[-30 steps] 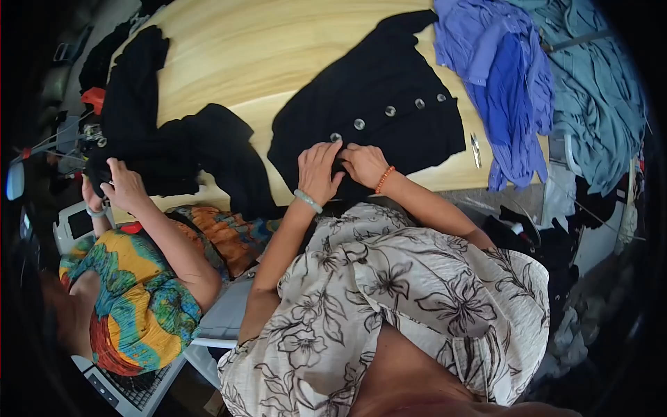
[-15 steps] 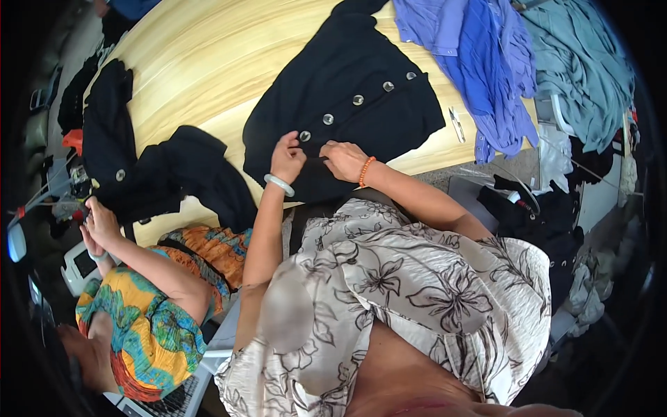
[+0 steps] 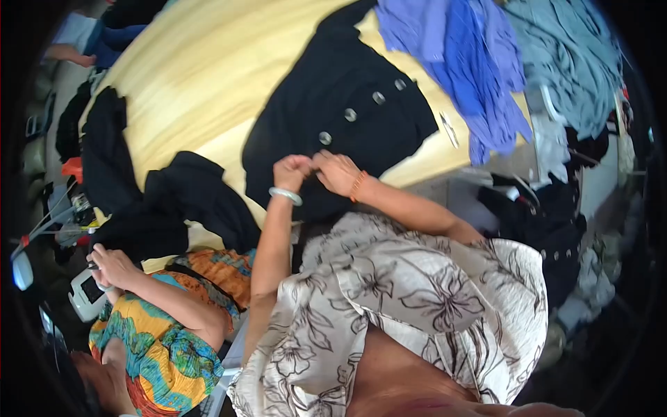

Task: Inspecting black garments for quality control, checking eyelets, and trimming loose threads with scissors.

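A black garment (image 3: 299, 115) with a row of shiny round buttons lies on the table in front of me. My left hand (image 3: 292, 171), a pale bangle at its wrist, is closed with its fingertips pinched at the near end of the button row. Right beside it, my right hand (image 3: 336, 174), wearing an orange beaded bracelet, has its fingers bent and closed on the same part of the cloth. The fingertips of both hands meet and hide what lies between them. Just beyond them shows a button (image 3: 325, 138).
A co-worker (image 3: 160, 326) in a colourful top sits at my left, near more black clothing (image 3: 187, 187). Small thread snips (image 3: 449, 130) lie right of the garment. Purple-blue garments (image 3: 465, 69) and a teal one (image 3: 566, 62) hang over the right side.
My hands have come together, covering the nearest button. The whole view has shifted a little. The co-worker's hands have moved, and another person's arm now shows at the far left.
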`<state>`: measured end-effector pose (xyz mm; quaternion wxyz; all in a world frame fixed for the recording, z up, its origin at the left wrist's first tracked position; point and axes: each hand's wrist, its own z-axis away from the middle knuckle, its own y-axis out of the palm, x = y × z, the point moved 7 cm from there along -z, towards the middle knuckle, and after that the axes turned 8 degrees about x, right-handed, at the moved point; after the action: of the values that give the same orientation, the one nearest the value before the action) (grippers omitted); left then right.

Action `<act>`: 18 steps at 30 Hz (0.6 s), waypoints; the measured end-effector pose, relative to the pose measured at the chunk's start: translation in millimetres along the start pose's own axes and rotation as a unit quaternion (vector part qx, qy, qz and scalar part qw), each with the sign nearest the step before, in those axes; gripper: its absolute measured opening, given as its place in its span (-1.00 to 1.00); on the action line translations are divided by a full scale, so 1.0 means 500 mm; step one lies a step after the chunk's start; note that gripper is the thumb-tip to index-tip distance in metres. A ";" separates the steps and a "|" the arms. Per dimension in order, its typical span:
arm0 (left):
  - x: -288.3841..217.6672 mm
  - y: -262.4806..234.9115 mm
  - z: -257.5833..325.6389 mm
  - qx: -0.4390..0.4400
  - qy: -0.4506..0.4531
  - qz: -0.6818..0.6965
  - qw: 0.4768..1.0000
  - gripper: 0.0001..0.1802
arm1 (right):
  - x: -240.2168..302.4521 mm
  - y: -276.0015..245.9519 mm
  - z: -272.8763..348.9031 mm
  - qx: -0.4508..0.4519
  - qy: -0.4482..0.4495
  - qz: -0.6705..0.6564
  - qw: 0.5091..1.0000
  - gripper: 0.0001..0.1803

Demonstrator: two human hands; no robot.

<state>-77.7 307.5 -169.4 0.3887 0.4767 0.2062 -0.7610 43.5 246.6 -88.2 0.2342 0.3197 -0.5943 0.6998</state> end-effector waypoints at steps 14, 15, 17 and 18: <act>-0.034 0.037 0.074 0.019 0.142 -0.210 0.967 -0.64 | -0.017 0.002 0.009 0.074 0.001 -0.029 0.997 -0.66; -0.058 0.041 0.080 -0.017 0.161 -0.270 0.949 -0.69 | -0.025 0.007 0.006 0.091 0.005 -0.030 0.995 -0.64; -0.070 0.042 0.082 -0.041 0.173 -0.290 0.940 -0.78 | -0.035 0.010 -0.004 0.113 0.000 -0.032 0.993 -0.64; -0.063 0.038 0.079 -0.044 0.164 -0.294 0.941 -0.79 | -0.036 0.012 -0.009 0.117 -0.008 -0.034 0.993 -0.65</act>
<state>-77.4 281.5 -122.1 0.1296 0.4952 0.4311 -0.7431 50.7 250.5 -105.7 0.2142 0.3706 -0.4990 0.7534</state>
